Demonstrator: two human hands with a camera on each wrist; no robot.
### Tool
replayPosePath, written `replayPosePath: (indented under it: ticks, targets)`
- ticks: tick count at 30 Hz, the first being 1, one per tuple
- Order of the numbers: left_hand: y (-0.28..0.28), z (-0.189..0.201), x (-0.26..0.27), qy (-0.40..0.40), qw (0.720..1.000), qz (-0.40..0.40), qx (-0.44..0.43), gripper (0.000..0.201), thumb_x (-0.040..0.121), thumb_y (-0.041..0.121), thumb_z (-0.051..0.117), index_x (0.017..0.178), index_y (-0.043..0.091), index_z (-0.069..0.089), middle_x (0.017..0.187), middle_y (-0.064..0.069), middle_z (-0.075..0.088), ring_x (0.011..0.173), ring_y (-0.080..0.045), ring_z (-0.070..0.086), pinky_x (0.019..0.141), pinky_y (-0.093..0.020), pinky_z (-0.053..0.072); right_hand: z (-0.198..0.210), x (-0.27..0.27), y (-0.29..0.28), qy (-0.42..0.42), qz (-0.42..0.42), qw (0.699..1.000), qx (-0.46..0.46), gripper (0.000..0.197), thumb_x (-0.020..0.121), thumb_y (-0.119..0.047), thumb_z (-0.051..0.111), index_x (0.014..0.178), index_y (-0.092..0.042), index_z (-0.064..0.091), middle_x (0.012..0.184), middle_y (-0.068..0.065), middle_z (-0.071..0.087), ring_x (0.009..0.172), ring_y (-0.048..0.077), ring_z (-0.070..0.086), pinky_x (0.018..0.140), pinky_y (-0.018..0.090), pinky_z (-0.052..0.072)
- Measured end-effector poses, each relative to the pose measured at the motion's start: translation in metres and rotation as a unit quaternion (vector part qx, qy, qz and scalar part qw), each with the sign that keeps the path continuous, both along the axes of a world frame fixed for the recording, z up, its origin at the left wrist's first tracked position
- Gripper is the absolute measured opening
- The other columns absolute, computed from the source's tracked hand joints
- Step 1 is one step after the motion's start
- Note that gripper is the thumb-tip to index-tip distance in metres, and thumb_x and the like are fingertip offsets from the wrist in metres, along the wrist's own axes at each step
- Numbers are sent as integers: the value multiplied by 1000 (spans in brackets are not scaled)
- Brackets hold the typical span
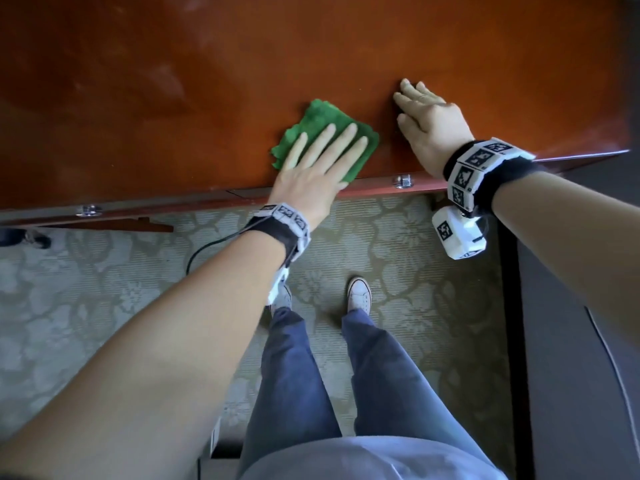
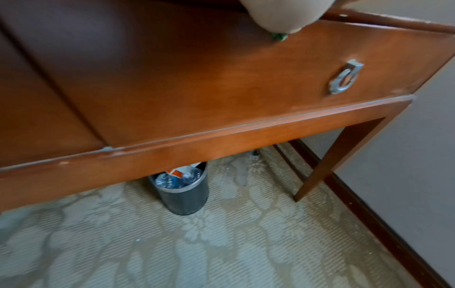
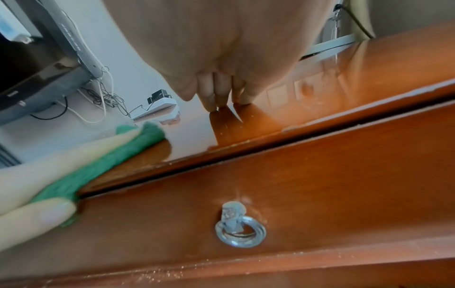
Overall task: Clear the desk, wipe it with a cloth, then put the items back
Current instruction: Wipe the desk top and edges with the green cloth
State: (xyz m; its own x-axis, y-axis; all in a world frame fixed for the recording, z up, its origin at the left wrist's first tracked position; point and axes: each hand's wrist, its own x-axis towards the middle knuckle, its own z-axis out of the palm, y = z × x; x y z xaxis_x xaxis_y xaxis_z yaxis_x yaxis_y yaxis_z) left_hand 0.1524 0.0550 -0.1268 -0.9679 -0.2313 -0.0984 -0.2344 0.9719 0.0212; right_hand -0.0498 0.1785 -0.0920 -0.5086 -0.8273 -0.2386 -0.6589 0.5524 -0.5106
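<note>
A green cloth (image 1: 320,128) lies on the glossy red-brown desk (image 1: 207,81) near its front edge. My left hand (image 1: 322,157) presses flat on the cloth with straight, spread fingers. In the right wrist view the cloth (image 3: 103,163) shows under those fingers at the desk's edge; the left wrist view shows only a green scrap of cloth (image 2: 279,36) under the palm. My right hand (image 1: 424,116) rests flat on the bare desk just right of the cloth, holding nothing; its fingertips (image 3: 216,97) touch the shiny top.
Drawer fronts with metal ring pulls (image 3: 240,231) (image 2: 344,78) run below the desk's edge. A full bin (image 2: 181,191) stands on the patterned carpet under the desk. The wall and baseboard (image 2: 369,210) are at the right. My feet (image 1: 358,294) stand close to the desk.
</note>
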Motion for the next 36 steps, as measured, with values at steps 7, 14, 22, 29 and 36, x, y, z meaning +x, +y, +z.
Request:
replayPosePath:
  ticks: [7, 14, 22, 29, 36]
  targets:
    - [-58, 4, 67, -10, 999, 19, -30, 73, 101, 33, 49, 159, 28, 5, 166, 7, 5, 152, -19, 10, 123, -47, 13, -7, 16, -6, 36, -27, 999, 29, 55, 101, -18, 40, 153, -6, 29, 163, 10, 16, 151, 28, 11, 121, 34, 12]
    - [-93, 4, 104, -6, 999, 25, -35, 73, 101, 34, 49, 159, 29, 5, 166, 8, 5, 153, -19, 10, 123, -47, 13, -10, 130, -66, 136, 117, 983, 40, 67, 97, -21, 43, 156, -3, 15, 164, 13, -1, 151, 32, -1, 122, 46, 1]
    - [-162, 2, 177, -10, 998, 32, -48, 75, 100, 32, 52, 159, 29, 4, 166, 7, 5, 152, -19, 10, 123, -47, 14, -31, 205, -130, 137, 34, 989, 48, 64, 100, -28, 28, 156, -2, 10, 164, 14, 3, 152, 30, 2, 123, 49, 1]
    - [-213, 3, 228, -19, 998, 40, -37, 73, 100, 31, 50, 159, 28, 7, 166, 7, 6, 152, -20, 10, 123, -46, 12, -37, 203, -128, 151, 23, 988, 26, 65, 98, -28, 31, 156, -4, 14, 164, 14, 8, 151, 32, 6, 122, 47, 2]
    - [-211, 3, 225, -28, 999, 44, -15, 72, 101, 33, 47, 159, 29, 5, 166, 8, 2, 153, -21, 7, 123, -48, 12, -25, 204, -140, 108, -41, 993, 15, 63, 91, -8, 44, 152, -4, 30, 162, 14, 19, 150, 32, 16, 122, 43, 8]
